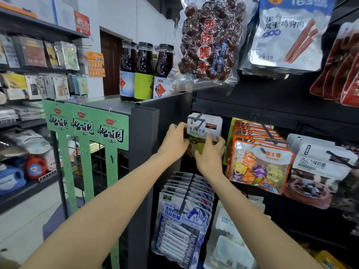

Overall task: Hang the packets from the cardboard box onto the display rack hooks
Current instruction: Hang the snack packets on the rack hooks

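A white-topped candy packet [204, 129] hung at the left end of the dark display rack [272, 105], threaded on a grey hook [199, 118] whose tip stuck out in front of its header. Its clear lower half, showing green and brownish sweets, was mostly hidden behind both hands, and whether more packets sat behind it on the same hook could not be made out. The left hand [174, 141] held the packet's left edge, fingers curled round it, with the fingertips lost behind the packet. The right hand [210, 152] gripped the lower right part, thumb laid across the front and fingers wrapped round the far edge.

Just to the right on the rack, a row of orange-edged SUGAR packets [260, 164] hung on their own hook, and beyond them white chocolate-candy packets [318, 164], the lower ones blurred. Below the hands, a stack of blue-and-white cow-print packets [182, 214] hung on a lower hook, with pale packets [229, 230] beside them too blurred to read. Above, a clear bag of dark red dates [209, 39] and a silver chicken-strip pouch [287, 33] were cut off by the top edge, and red pouches [342, 65] ran off the right edge.

Three dark glass bottles [145, 71] stood on the grey cabinet top [101, 103] left of the rack, above a green cardboard stand [87, 125]. The far shelves [35, 74] on the left were blurred. The cardboard box was nowhere in view.
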A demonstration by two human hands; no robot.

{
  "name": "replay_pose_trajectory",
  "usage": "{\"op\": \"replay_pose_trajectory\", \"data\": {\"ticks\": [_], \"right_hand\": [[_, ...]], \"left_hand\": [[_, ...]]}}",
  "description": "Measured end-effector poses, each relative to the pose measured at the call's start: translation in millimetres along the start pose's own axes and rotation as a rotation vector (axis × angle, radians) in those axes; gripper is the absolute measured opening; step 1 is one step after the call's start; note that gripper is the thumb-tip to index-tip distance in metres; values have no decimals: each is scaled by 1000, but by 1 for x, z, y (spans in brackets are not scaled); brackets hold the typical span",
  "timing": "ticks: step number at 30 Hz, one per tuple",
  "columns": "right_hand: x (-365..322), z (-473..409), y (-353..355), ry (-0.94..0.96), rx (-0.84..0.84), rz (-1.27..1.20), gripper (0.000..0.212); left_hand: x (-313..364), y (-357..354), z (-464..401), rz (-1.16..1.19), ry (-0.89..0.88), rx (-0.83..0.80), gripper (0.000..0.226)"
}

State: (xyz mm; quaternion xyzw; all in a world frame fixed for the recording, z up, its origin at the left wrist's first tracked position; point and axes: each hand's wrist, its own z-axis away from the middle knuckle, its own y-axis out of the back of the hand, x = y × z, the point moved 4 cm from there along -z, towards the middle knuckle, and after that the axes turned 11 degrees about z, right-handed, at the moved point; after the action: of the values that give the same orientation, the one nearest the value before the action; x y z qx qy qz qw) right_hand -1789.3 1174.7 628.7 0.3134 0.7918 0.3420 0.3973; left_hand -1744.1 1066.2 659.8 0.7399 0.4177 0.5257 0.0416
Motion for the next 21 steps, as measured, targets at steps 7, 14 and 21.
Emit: {"op": "replay_pose_trajectory", "data": {"ticks": [7,14,21], "right_hand": [[-52,73,3,221,-150,-194,27],[-129,176,-42,315,-454,-189,24],[-196,283,-162,414,-846,-206,24]], "left_hand": [[-3,57,87,-45,-20,52,20],[-87,141,202,-127,311,65,15],[-231,196,332,-180,745,47,19]]}}
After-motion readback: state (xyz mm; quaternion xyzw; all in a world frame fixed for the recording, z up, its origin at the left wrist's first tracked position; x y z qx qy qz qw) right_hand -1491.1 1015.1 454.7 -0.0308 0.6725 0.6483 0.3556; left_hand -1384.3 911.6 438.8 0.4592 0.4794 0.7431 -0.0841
